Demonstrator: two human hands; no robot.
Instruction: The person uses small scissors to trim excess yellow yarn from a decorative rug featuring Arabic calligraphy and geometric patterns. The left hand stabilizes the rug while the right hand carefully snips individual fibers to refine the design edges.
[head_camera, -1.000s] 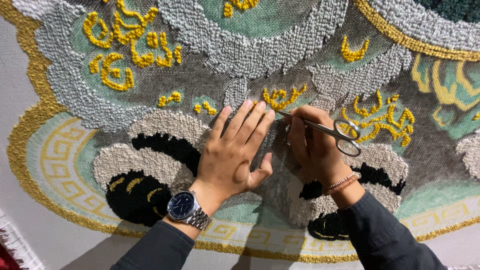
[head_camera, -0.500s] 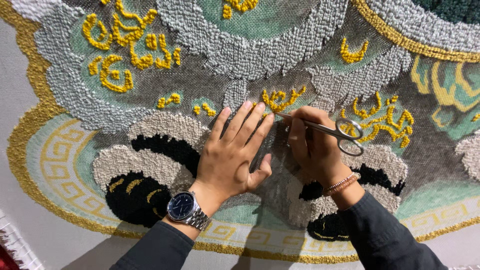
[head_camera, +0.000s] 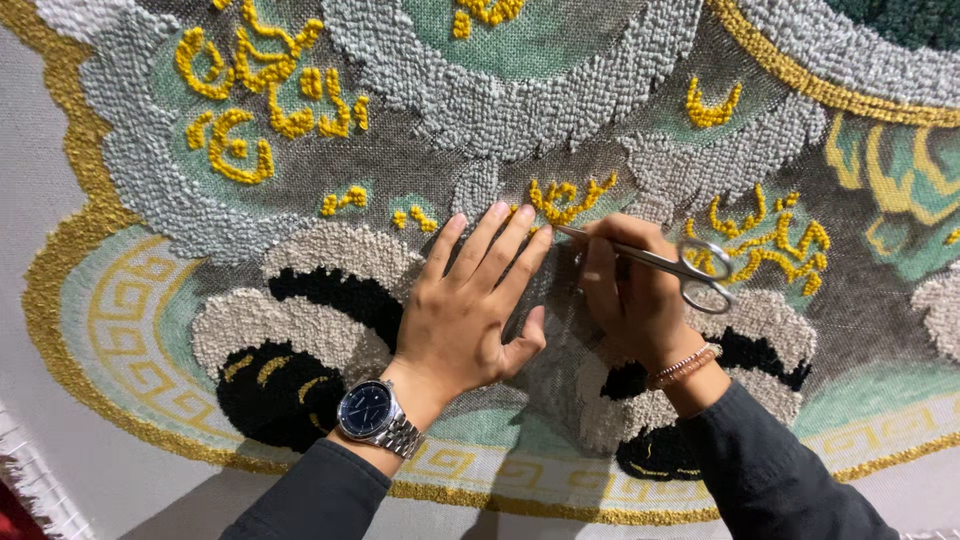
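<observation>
Silver scissors (head_camera: 660, 264) gripped in right hand (head_camera: 630, 300) fingers, left hand (head_camera: 465, 310) fingers together, flat on tufted rug (head_camera: 480, 110)

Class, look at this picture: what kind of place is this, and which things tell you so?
Probably a rug-making or textile workshop: a large tufted rug fills the view, the right hand holds small scissors against its pile, and the left hand presses flat beside them.

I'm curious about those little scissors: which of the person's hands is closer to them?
The right hand: it holds the scissors, which lie across its fingers. The left hand lies flat on the tufted rug beside the scissor tips, not touching them.
</observation>
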